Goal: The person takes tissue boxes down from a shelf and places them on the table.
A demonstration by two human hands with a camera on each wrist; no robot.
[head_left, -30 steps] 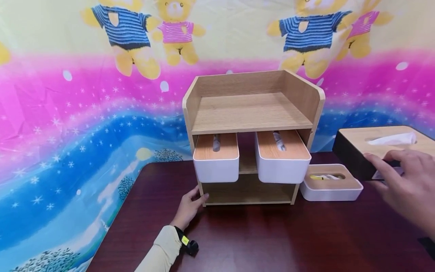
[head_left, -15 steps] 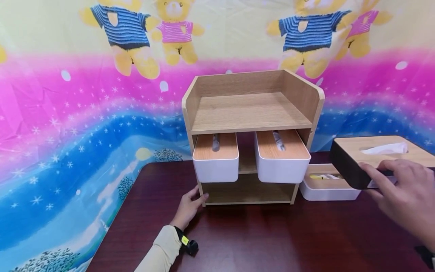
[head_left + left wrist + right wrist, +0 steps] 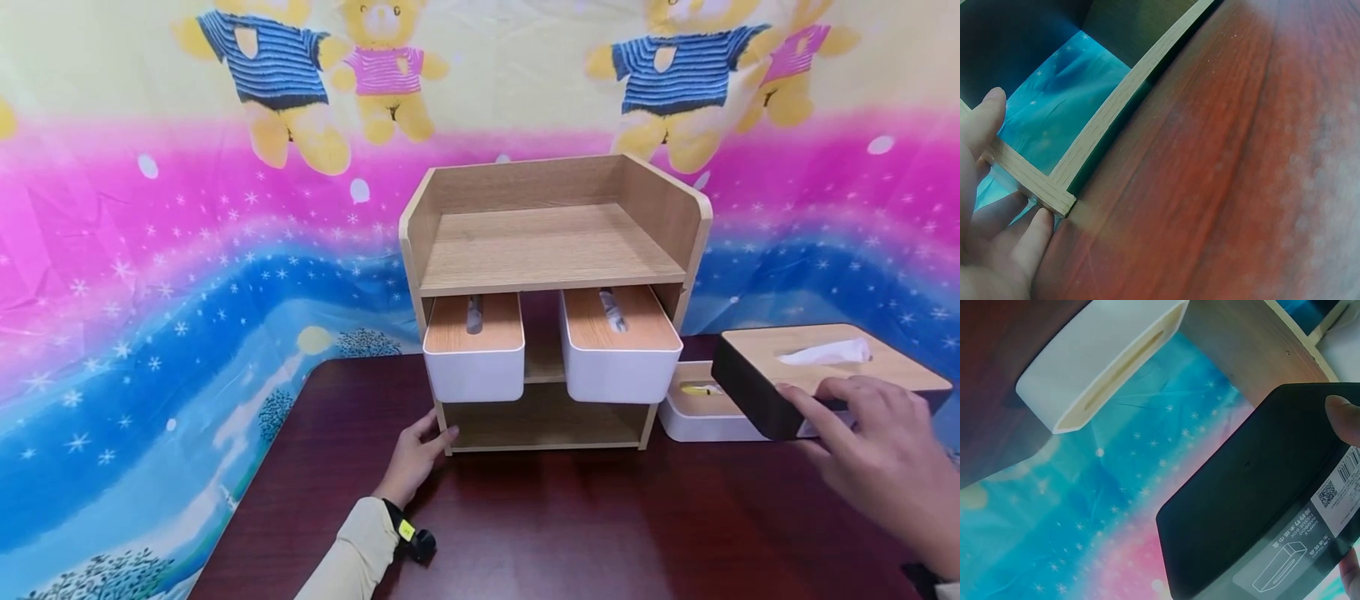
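My left hand (image 3: 409, 461) grips the lower front edge of the wooden desk shelf (image 3: 555, 246) at its left side. In the left wrist view the thumb lies on one side of the panel (image 3: 1029, 167) and the fingers on the other. Off the table at the right, my right hand (image 3: 881, 454) holds a black tissue box (image 3: 750, 392) with a wooden lid and white tissue in its slot. The right wrist view shows its dark underside (image 3: 1241, 475) and a printed label. Two white tissue boxes (image 3: 474, 375) (image 3: 622, 375) with wooden lids stick out from the middle level.
A low white tissue box (image 3: 708, 427) with a wooden lid stands on the dark red table (image 3: 570, 525), right of the shelf and partly hidden by the black box. The shelf's lower level (image 3: 551, 425) lies under the two white boxes. A patterned cloth (image 3: 187, 275) hangs behind.
My right hand has brought the black tissue box lower and to the left, so it covers more of the low white box. My left hand keeps its grip on the shelf.
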